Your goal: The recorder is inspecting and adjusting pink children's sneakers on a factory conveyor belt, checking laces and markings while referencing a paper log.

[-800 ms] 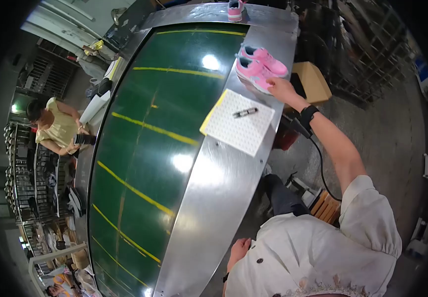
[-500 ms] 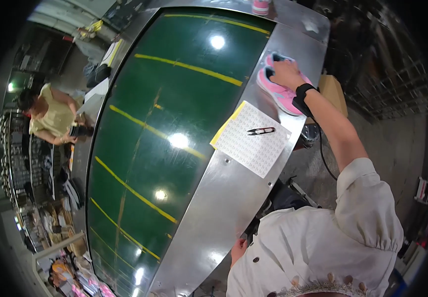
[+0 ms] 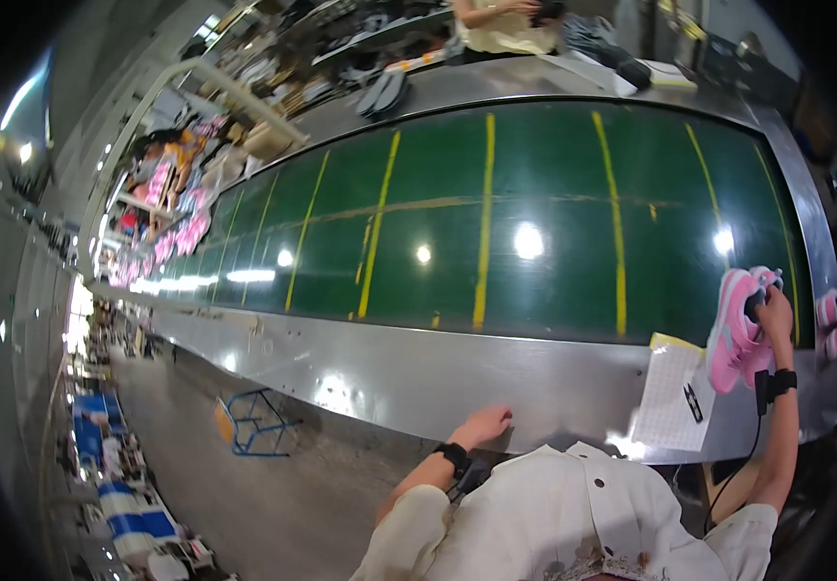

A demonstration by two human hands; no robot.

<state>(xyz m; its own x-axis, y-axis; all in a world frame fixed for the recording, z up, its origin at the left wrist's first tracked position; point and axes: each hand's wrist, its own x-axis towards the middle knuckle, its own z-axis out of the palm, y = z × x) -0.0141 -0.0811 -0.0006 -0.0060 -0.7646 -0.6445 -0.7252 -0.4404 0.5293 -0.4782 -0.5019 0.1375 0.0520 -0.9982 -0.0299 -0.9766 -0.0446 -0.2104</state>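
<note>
A pair of pink sneakers [image 3: 731, 329] hangs tilted over the near right end of the green belt, with dark openings and pale soles. My right hand [image 3: 776, 318] grips them at the openings, fingers partly hidden inside. Just left of the shoes, a white patterned sheet with a yellow edge [image 3: 668, 392] lies on the metal border. Black thread snips [image 3: 693, 403] rest on it. My left hand [image 3: 486, 424] is over the metal border in front of my body, fingers curled in and nothing seen in them.
The green conveyor belt [image 3: 447, 261] with yellow cross lines runs off to the far left. More pink shoes [image 3: 833, 322] stand at the right edge and others far left. Across the belt are a person in pale yellow [image 3: 510, 34] and dark insole-shaped pieces [image 3: 382, 94]. A blue-framed stool [image 3: 263, 423] stands on the floor.
My right hand has lifted the pink sneakers off the metal border. The view has swung left along the belt. My left hand has come up over the metal border.
</note>
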